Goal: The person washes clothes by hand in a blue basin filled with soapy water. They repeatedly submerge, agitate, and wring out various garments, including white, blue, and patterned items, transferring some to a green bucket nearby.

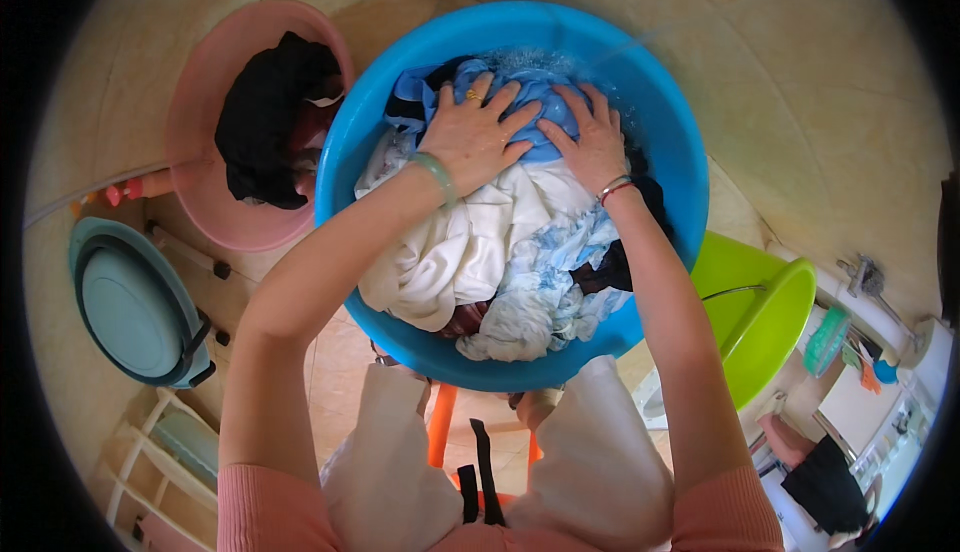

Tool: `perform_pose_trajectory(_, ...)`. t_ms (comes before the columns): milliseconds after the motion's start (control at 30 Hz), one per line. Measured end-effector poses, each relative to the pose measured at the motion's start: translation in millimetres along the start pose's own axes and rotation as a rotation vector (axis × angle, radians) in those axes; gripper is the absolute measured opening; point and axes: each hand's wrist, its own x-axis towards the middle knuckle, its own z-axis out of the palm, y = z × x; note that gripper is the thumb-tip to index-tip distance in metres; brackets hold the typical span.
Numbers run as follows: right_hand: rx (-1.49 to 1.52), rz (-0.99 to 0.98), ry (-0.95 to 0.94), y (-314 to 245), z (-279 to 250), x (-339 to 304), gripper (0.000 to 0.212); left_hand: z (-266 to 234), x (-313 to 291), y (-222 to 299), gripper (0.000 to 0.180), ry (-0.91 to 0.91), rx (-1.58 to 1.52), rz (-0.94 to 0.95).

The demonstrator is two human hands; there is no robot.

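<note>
A large round blue basin (672, 102) holds a heap of wet laundry, with bubbly water at its far side. My left hand (478, 140) lies with fingers spread on a light blue garment (543, 112) at the far edge of the heap. Beside it, my right hand (592, 147) presses flat on the same garment, fingers apart. Nearer to me lie a white cloth (450, 252) and a blue-and-white patterned cloth (560, 272). Dark pieces show at the heap's right side. What lies under the heap is hidden.
A pink basin (200, 182) with dark clothes (265, 122) stands at the left. Below it leans a grey-blue folding basin (135, 302). A lime green bucket (750, 322) stands at the right, near a wall tap (862, 274). An orange stool (440, 422) shows between my legs.
</note>
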Motion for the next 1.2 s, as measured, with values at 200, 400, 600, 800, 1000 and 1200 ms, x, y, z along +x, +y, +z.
perform_pose_trajectory(200,-0.002,0.284,-0.15,-9.7,13.8,26.9,0.062,10.0,39.6,-4.6,0.045,-0.216,0.004,-0.045)
perform_pose_trajectory(400,-0.128,0.224,0.049,-0.7,39.3,34.4,0.056,47.7,59.1,-4.2,0.045,-0.021,-0.015,-0.034)
perform_pose_trajectory(600,0.16,0.376,0.118,-19.0,26.5,31.3,0.046,37.1,54.4,-10.6,0.042,-0.059,-0.131,-0.113)
perform_pose_trajectory(800,0.484,0.054,0.605,14.4,-17.9,-5.1,0.039,-9.8,-10.8,35.8,0.034,0.432,-0.755,-0.301)
perform_pose_trajectory(1000,0.796,-0.01,0.48,-40.8,-128.3,-78.3,0.036,-49.3,0.4,74.9,0.076,0.111,-2.29,-0.796)
perform_pose_trajectory(1200,0.562,-0.214,0.28,-93.2,-95.6,-143.5,0.033,9.8,24.4,99.0,0.061,0.064,-2.773,-0.705)
